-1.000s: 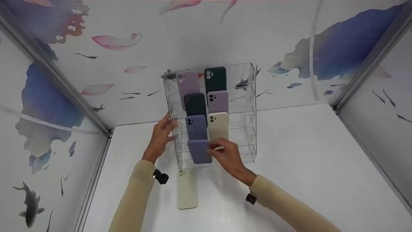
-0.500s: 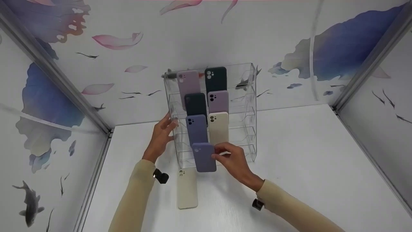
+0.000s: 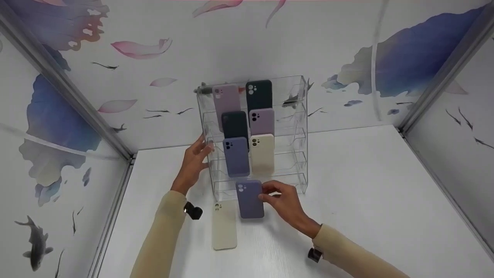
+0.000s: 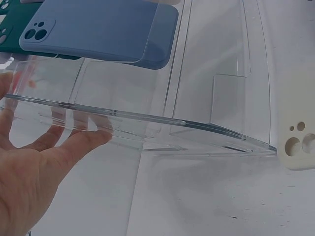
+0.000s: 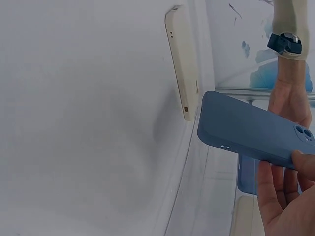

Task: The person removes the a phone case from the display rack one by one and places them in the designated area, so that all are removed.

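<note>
My right hand (image 3: 283,199) pinches a lavender-blue phone case (image 3: 250,200) by its right edge, just in front of the rack's lowest tier. In the right wrist view, the thumb lies on the back of this case (image 5: 246,125) and the fingers are beneath it. My left hand (image 3: 193,162) holds the left side wall of a clear acrylic display rack (image 3: 307,135), its fingers partly seen through the plastic. Phone cases stand in two columns on the upper tiers: a lavender-blue one (image 3: 236,158), a cream one (image 3: 262,156), dark green ones and light purple ones.
A cream phone case (image 3: 224,227) lies on the white table (image 3: 359,185) in front of the rack. Printed panels (image 3: 328,42) stand behind the rack and at both sides. Metal posts (image 3: 69,85) run along the corners.
The pinched lavender-blue case has come off the rack's lowest tier, moving toward the person and slightly right with the right hand. The left hand and rack have stayed in place.
</note>
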The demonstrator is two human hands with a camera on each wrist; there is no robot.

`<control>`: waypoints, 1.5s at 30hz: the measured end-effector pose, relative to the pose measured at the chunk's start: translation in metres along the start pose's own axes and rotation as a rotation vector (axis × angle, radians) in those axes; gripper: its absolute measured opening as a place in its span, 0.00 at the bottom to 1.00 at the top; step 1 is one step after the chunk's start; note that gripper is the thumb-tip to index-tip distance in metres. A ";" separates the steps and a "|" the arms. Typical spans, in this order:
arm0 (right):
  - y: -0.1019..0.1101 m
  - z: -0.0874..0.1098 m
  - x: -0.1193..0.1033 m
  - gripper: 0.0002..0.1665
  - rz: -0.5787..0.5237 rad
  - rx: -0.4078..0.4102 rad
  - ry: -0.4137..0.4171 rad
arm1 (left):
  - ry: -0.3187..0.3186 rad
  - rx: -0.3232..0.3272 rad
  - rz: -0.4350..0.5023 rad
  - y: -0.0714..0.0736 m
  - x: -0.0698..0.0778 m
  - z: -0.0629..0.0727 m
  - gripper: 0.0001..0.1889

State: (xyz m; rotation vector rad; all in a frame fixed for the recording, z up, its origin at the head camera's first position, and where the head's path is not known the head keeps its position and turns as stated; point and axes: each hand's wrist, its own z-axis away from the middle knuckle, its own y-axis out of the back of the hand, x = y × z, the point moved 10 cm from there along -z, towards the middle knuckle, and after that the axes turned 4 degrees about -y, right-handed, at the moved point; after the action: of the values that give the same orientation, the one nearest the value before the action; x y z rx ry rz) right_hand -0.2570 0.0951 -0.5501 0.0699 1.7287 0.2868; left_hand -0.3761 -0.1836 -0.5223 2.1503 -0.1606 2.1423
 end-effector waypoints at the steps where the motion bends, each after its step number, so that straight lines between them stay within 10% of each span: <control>1: 0.000 0.001 0.002 0.12 0.000 -0.001 -0.005 | 0.000 0.000 -0.001 0.000 0.000 0.000 0.41; 45: -0.034 0.015 0.068 0.12 0.096 -0.129 -0.167 | -0.025 0.005 -0.039 -0.001 0.002 0.000 0.38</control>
State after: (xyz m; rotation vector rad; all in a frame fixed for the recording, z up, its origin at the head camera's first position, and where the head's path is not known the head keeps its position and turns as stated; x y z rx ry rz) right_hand -0.2506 0.0789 -0.6260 0.0800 1.5397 0.4504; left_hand -0.3759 -0.1828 -0.5203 2.1659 -0.1144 2.0977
